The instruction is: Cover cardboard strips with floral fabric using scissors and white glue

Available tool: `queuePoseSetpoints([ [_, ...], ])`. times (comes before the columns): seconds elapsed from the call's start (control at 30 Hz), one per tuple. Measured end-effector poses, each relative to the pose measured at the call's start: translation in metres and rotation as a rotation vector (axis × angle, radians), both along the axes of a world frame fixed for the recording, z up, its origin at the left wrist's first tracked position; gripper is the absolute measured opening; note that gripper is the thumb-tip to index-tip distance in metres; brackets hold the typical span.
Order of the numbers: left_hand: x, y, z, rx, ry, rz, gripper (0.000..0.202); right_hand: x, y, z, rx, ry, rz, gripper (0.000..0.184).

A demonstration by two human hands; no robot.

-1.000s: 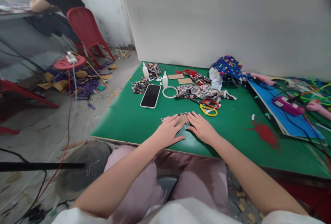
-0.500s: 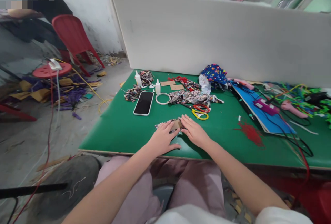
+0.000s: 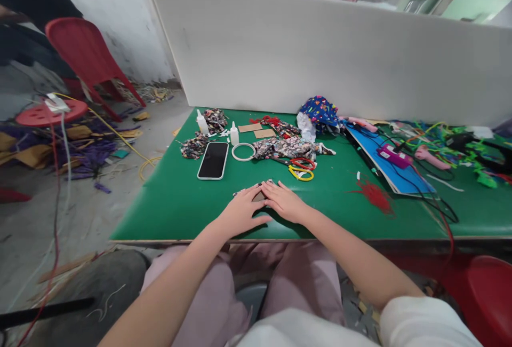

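My left hand (image 3: 240, 211) and my right hand (image 3: 285, 202) lie flat, fingers stretched out, side by side on a small piece of cardboard wrapped in patterned fabric (image 3: 259, 195) near the front edge of the green table (image 3: 180, 197). Only a little of that piece shows between the fingers. Beyond the hands lie yellow and red scissors (image 3: 301, 167), a strip of floral fabric (image 3: 285, 148), a white ring (image 3: 243, 151) and a black phone (image 3: 213, 159).
Two small glue bottles (image 3: 234, 134), cardboard pieces (image 3: 256, 130) and fabric scraps (image 3: 193, 146) sit at the back left. A blue board with cables and glue guns (image 3: 394, 159) fills the right. A white partition (image 3: 320, 53) backs the table. Red chairs (image 3: 86, 58) and another person stand left.
The camera has tilted up and swung right, so the table sits lower and further left in view. My hands stay flat on the fabric-covered piece, slightly closer together.
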State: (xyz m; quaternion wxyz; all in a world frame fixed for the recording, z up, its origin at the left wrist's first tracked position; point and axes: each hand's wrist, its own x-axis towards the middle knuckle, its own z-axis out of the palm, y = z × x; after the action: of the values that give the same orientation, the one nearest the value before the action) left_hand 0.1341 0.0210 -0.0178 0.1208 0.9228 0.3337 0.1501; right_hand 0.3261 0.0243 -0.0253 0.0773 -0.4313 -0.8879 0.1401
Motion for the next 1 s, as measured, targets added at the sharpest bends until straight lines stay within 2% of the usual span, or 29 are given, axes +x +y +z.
queuePoseSetpoints([
  [0.17,-0.013,0.01,0.006,-0.096,0.002,-0.071,0.044,0.002,0.001,-0.001,-0.015,0.055,-0.009,0.047],
  [0.37,-0.017,0.013,0.007,-0.027,0.034,-0.163,0.044,0.006,0.005,-0.004,-0.039,0.131,0.013,0.043],
  [0.47,-0.017,0.013,0.006,-0.007,0.021,-0.173,0.043,0.004,0.009,-0.004,-0.02,0.127,-0.019,0.04],
  [0.6,-0.017,0.013,0.005,-0.002,0.0,-0.169,0.044,-0.001,0.016,0.001,0.039,0.068,-0.05,0.027],
  [0.73,-0.018,0.014,0.002,-0.012,0.013,-0.162,0.042,-0.006,0.024,0.011,0.044,0.063,0.024,0.013],
  [0.87,-0.018,0.014,0.002,-0.01,0.014,-0.163,0.04,-0.009,0.031,0.019,-0.016,0.117,0.134,0.012],
  [1.0,-0.017,0.014,0.003,-0.012,0.024,-0.169,0.04,-0.009,0.034,0.023,-0.061,0.131,0.141,0.009],
])
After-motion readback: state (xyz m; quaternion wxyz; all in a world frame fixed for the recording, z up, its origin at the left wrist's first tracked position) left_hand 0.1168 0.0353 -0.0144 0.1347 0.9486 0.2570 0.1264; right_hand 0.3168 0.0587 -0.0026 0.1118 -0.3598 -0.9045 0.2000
